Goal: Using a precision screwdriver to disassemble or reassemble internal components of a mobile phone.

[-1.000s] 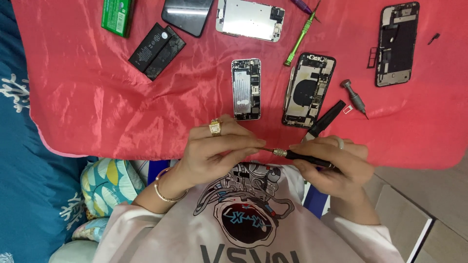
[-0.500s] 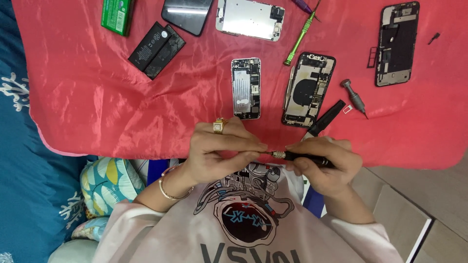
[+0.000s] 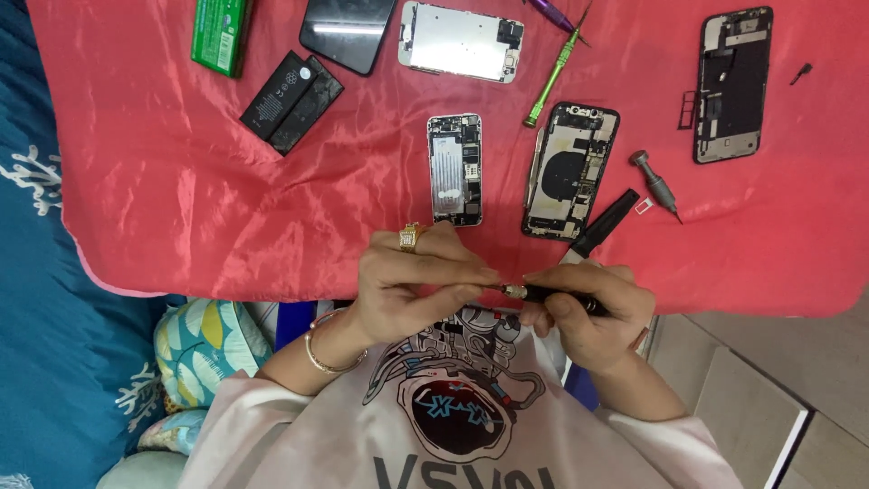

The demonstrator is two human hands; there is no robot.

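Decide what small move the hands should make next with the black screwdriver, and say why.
Probably seat the metal tip fully: the left hand pinches it at the end of the black screwdriver, which the right hand grips, short of the nearest opened phone.

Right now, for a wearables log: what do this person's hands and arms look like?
Left hand: gold ring on one finger, thin gold bangle at the wrist. Right hand: no ring visible. Both forearms are bare below pale sleeves.
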